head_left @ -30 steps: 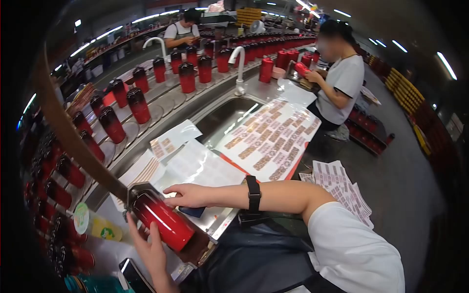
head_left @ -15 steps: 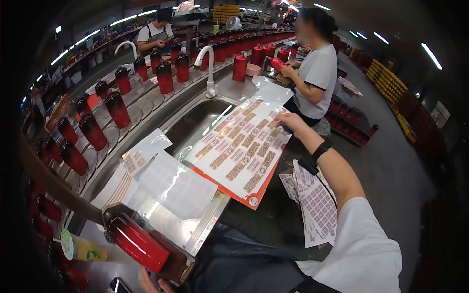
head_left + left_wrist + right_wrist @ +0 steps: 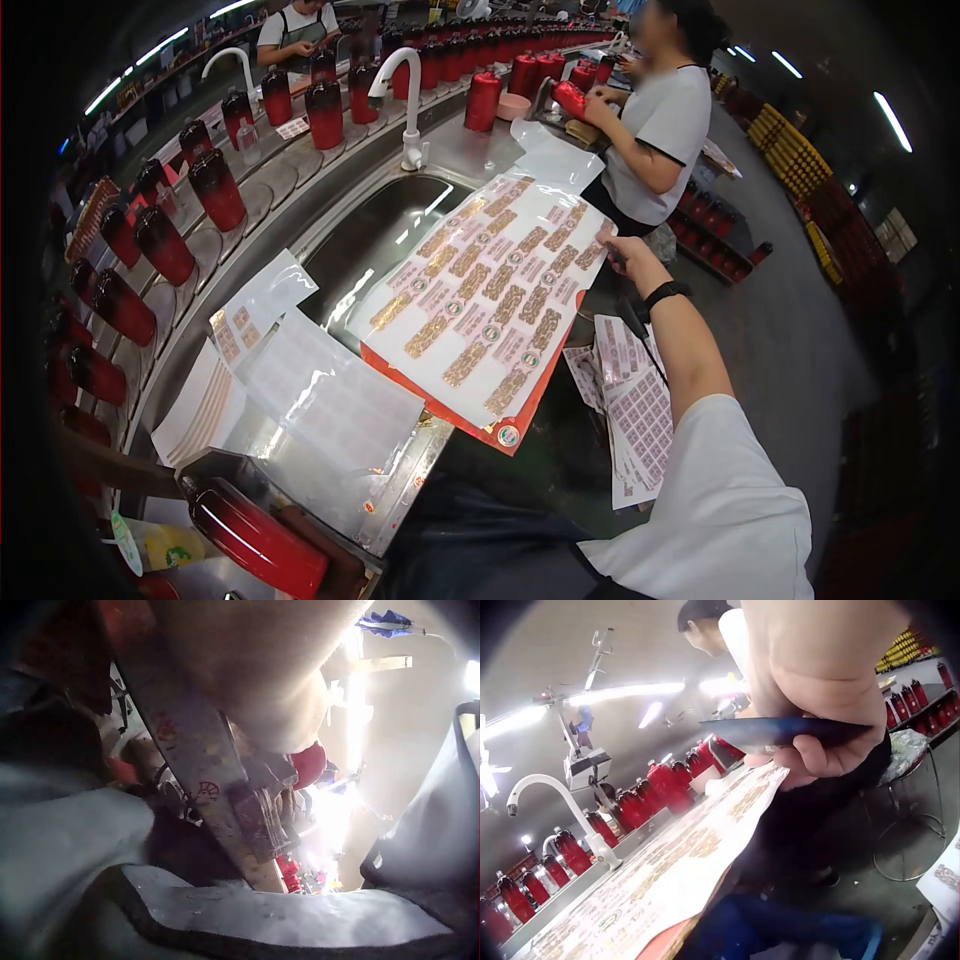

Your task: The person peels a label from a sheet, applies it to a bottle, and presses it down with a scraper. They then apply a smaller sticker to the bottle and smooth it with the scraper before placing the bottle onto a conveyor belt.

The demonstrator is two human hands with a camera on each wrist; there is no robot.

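At the far right corner of a large sheet of gold and pink decals [image 3: 490,290], my right hand [image 3: 637,262] pinches the edge. The right wrist view has that corner lifted at the fingertips, with a dark blue flat scraper [image 3: 787,731] tucked in the same hand. An orange-red sheet [image 3: 400,375] lies beneath the decals. A glossy bottle [image 3: 255,540], red fading to black, lies on a stand at lower left. My left hand [image 3: 277,682] is partly visible in the left wrist view, near the stand; its fingers are hidden.
A steel sink [image 3: 385,235] with a white tap [image 3: 410,110] borders the sheet. Translucent sheets [image 3: 330,385] lie left of it. Upright bottles [image 3: 215,190] line the conveyor. A seated person [image 3: 660,130] works at the far right. Printed sheets [image 3: 630,410] lie right of the bench.
My right hand has gone from the bottle to the far corner of the decal sheet and now grips it. The left hand has left the bottle and dropped out of the head view.
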